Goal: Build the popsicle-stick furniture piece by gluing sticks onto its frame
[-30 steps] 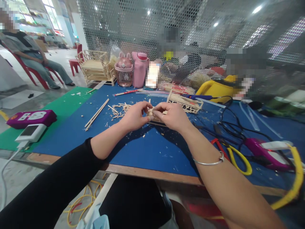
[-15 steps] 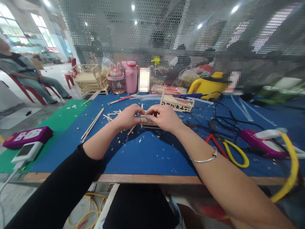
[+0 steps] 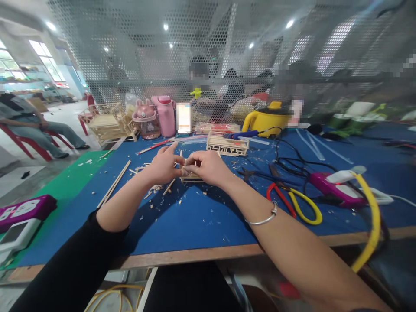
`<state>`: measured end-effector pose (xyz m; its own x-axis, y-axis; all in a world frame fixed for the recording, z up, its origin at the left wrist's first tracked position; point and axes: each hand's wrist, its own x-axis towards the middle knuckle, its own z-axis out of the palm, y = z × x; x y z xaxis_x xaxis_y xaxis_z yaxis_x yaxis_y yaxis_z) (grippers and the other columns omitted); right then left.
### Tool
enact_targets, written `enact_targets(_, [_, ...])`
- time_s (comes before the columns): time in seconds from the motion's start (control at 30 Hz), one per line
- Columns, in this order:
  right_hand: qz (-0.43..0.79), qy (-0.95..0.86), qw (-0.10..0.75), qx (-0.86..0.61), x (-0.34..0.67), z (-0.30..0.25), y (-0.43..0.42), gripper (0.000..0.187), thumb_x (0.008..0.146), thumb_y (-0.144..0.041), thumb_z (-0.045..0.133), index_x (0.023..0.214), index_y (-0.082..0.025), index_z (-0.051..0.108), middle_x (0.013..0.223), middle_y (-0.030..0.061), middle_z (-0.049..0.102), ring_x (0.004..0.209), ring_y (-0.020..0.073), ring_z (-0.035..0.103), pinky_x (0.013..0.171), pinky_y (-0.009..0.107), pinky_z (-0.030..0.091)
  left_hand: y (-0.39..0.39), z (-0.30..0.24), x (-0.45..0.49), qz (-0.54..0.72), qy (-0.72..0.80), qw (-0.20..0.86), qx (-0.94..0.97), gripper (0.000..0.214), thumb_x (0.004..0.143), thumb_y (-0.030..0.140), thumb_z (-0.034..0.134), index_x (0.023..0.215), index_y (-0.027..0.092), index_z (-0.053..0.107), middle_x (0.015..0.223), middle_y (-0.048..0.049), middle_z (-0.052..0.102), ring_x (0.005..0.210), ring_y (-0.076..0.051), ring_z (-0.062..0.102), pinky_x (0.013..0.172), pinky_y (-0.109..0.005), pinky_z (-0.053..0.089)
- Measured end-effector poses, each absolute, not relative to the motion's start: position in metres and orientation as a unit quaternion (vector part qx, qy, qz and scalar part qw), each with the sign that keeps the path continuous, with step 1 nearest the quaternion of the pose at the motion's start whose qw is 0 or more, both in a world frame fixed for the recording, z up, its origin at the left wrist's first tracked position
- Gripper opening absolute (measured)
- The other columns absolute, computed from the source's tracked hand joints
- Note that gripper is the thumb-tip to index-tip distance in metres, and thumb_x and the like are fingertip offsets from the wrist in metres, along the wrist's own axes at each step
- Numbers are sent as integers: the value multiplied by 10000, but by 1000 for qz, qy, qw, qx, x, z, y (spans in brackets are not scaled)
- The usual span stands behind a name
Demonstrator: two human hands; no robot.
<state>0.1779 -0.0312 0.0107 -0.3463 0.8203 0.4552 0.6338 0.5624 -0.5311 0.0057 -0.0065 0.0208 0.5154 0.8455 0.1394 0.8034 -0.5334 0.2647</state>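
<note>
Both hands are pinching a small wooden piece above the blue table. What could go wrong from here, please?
1. The left hand and right hand pinch the thin wooden piece by fingertips; too much pressure may snap it.
2. Offcuts lie scattered beside it; a dropped part could get lost among them.
3. The scissors lie close to the right forearm, which might knock them.

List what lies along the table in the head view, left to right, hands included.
power strip → long sticks → left hand → right hand, both pinching a stick frame → scissors → glue gun
</note>
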Motion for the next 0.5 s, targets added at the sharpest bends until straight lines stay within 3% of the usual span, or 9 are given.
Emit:
enact_targets(0.13, [147, -817, 367, -419, 199, 26, -35, 216, 805, -319, 581, 974, -195, 638, 811, 10, 655, 710, 118, 564, 665, 262, 421, -10, 25, 7, 125, 444, 113, 880, 263, 769, 401, 609, 930, 210, 689, 1526, -95, 238, 1397, -375, 159, 1084, -561, 224])
enact_targets(0.2, [128, -819, 359, -428, 216, 35, -37, 325, 776, -370, 613, 1051, -199, 599, 903, 32, 645, 779, 141, 572, 701, 284, 436, -10, 25, 8, 130, 438, 119, 881, 253, 769, 403, 615, 912, 207, 689, 1518, -108, 258, 1401, -364, 157, 1090, -548, 222])
enact_targets(0.33, [87, -846, 167, -498, 234, 40, -39, 368, 574, -324, 764, 906, -225, 642, 866, 35, 653, 741, 185, 571, 649, 321, 412, -11, 24, 10, 131, 453, 108, 875, 217, 767, 368, 622, 907, 217, 690, 1523, -100, 250, 1403, -356, 158, 1076, -572, 232])
enact_targets(0.4, [49, -855, 92, -508, 231, 36, -38, 226, 564, -232, 744, 767, -225, 644, 761, 27, 653, 684, 181, 557, 630, 327, 370, -12, 23, 11, 133, 458, 99, 873, 216, 765, 367, 623, 899, 213, 693, 1523, -97, 250, 1401, -355, 164, 1077, -570, 232])
enact_targets(0.5, [2, -861, 68, -504, 225, 29, -34, 99, 610, -125, 642, 642, -217, 625, 628, 19, 620, 598, 150, 518, 605, 319, 312, -15, 23, 13, 138, 457, 89, 874, 213, 771, 380, 614, 869, 210, 697, 1520, -90, 263, 1400, -351, 169, 1075, -572, 234])
